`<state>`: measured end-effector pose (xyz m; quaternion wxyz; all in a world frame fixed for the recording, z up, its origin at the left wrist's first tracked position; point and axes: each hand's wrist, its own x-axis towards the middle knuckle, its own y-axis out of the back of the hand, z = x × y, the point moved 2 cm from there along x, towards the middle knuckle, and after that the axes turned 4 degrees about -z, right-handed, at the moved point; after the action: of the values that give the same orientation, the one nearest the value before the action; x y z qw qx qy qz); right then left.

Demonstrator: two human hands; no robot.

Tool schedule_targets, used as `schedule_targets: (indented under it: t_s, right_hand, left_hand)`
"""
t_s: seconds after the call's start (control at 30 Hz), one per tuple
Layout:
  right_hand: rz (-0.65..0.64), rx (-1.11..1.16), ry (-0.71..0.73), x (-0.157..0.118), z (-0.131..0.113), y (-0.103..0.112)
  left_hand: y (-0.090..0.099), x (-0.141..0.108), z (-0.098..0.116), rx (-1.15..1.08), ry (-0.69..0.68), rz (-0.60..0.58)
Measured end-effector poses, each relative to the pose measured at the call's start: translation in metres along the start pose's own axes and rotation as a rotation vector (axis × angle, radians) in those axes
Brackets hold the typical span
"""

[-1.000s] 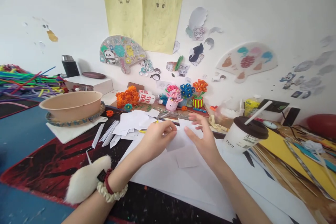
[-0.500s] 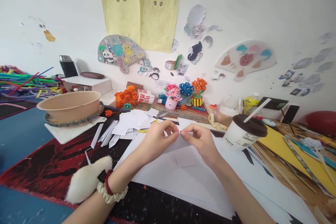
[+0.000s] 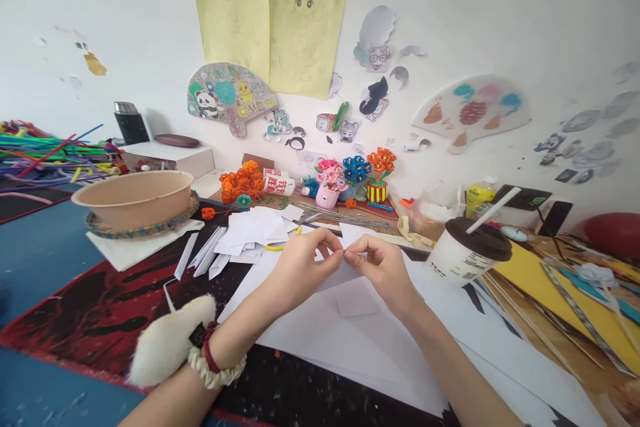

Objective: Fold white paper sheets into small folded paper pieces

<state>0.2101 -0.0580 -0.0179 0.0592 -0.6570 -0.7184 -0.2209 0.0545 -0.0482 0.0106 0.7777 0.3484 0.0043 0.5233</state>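
My left hand (image 3: 313, 259) and my right hand (image 3: 380, 267) meet fingertip to fingertip over the white sheets. Both are closed in a pinch on what looks like a small piece of white paper (image 3: 345, 275), which blends into the white behind it. Large white sheets (image 3: 345, 353) lie beneath my hands, with a small white paper rectangle (image 3: 356, 299) on top. Just beyond my left hand is a pile of cut white paper (image 3: 255, 230), beside narrow folded strips (image 3: 209, 253). Yellow-handled scissors (image 3: 274, 247) lie partly under the paper and behind my hand.
A lidded cup with a straw (image 3: 463, 247) stands to the right. On the left are a beige basin (image 3: 133, 193) and a white fluffy object (image 3: 170, 343) by my wrist. Small flower pots (image 3: 377, 191) line the wall. Yellow board (image 3: 560, 300) and thin sticks lie far right.
The view has shifted very slightly. My hands keep the same pinch, with their fingertips almost unmoved.
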Motion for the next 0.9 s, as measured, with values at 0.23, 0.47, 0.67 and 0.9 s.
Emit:
schedule_targets:
  t_s: [0.23,0.47,0.67,0.9]
  right_hand:
    - [0.000,-0.025,0.000,0.0000,0.0002,-0.0005]
    - [0.012,-0.010,0.011,0.0006,0.0008,0.0008]
    - [0.033,-0.027,0.012,0.0008,0.0014,0.0018]
    - [0.090,-0.001,0.025,0.0010,0.0074,0.0051]
  left_hand:
    - [-0.0001,-0.0003,-0.0010,0.049,0.032,-0.010]
    - [-0.0004,-0.0001,-0.0033,0.065,0.054,-0.021]
    - [0.0003,-0.0007,-0.0027,0.052,0.061,-0.015]
    - [0.0009,0.0000,-0.0015,0.038,0.065,-0.008]
